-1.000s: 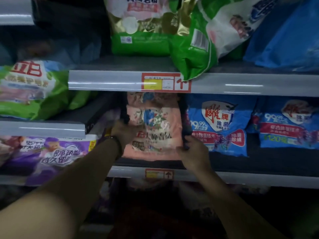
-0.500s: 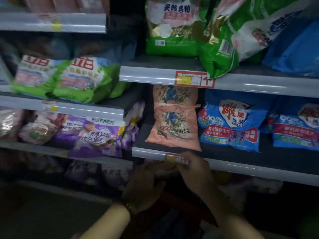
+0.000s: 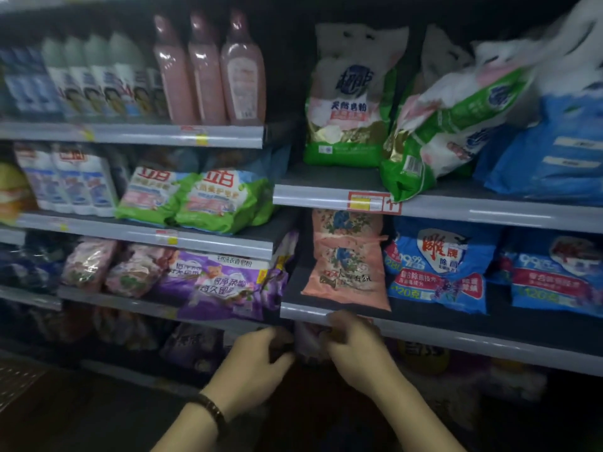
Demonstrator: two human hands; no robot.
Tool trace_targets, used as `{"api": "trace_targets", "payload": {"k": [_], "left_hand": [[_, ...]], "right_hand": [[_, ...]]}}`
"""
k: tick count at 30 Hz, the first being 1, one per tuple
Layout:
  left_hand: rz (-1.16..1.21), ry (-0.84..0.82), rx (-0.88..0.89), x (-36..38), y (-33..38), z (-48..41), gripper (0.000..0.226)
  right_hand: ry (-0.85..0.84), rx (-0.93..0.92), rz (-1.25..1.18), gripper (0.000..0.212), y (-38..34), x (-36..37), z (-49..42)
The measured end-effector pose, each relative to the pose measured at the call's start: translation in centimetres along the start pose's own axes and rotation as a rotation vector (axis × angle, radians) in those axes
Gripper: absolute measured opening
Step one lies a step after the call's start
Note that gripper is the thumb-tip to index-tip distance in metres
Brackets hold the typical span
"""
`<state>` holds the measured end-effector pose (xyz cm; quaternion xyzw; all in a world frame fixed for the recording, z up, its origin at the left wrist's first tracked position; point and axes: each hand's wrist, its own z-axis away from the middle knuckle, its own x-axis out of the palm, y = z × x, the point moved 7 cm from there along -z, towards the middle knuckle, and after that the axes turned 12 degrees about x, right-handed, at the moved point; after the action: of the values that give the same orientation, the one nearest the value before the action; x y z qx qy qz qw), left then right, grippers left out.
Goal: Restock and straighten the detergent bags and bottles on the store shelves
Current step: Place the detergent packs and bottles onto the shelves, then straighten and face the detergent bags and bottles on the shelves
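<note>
Both hands reach in under the shelf lip [image 3: 303, 313].
The left hand [image 3: 257, 353] and right hand [image 3: 355, 345] curl their fingers at a dim pale bag [image 3: 308, 340], though I can't tell the grip. Overhead, a tilted green bag [image 3: 421, 158] overhangs the upper shelf [image 3: 326, 195] and could slide off if jolted.

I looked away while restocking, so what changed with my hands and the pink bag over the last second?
The left hand and right hand let go of the pink bag and dropped below the shelf edge under it. They now reach into the dim space beneath; whether they hold anything is too blurred to tell. The pink bag stayed leaning on its shelf beside the blue bags.
</note>
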<state>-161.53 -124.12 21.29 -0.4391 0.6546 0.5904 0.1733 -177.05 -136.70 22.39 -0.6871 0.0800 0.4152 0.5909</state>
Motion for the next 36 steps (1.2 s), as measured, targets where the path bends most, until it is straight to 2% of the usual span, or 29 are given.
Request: {"api": "trace_targets", "payload": {"k": [3,7,12,17,21,24,27,29,31,32,33,36], "left_hand": [[0.011,0.069,0.034,-2.2,2.6,-0.8,0.008],[0.014,0.036,0.072,-2.0,4.7,-0.5,0.021],[0.057,-0.057,0.053,4.1,4.8,2.2,0.017],[0.124,-0.144,0.024,11.1,4.4,4.8,0.015],[0.107,-0.267,-0.023,16.5,2.4,6.2,0.019],[0.102,-0.349,-0.082,20.3,-0.6,6.9,0.020],[0.123,-0.432,-0.118,24.1,-2.0,6.7,0.025],[0.116,-0.572,-0.096,27.1,-1.9,6.7,0.037],[0.124,-0.599,-0.089,29.2,-1.9,6.8,0.032],[0.147,-0.600,-0.106,30.4,-2.4,7.1,0.030],[0.182,-0.587,-0.130,31.2,-3.0,7.6,0.031],[0.235,-0.567,-0.226,33.5,-6.2,9.4,0.053]], "right_hand": [[0.013,-0.006,0.047,0.028,-2.0,-3.0,1.7],[-0.006,0.047,0.047,0.022,-1.2,-5.3,4.2],[0.051,0.186,0.044,0.030,6.4,-5.0,6.9],[0.040,0.389,-0.085,0.028,15.8,-1.8,9.7],[-0.009,0.524,-0.155,0.021,22.8,1.9,11.6],[-0.062,0.608,-0.118,0.034,27.4,4.3,11.9],[-0.152,0.719,-0.054,0.034,30.6,6.0,12.1],[-0.178,0.794,-0.054,0.027,32.4,6.7,12.3],[-0.159,0.925,-0.140,0.010,34.1,6.8,12.7],[-0.126,1.004,-0.205,0.009,35.2,6.9,12.9],[-0.100,1.079,-0.259,0.014,36.4,7.1,12.9],[-0.013,1.148,-0.369,0.052,42.6,8.7,11.8]]}}
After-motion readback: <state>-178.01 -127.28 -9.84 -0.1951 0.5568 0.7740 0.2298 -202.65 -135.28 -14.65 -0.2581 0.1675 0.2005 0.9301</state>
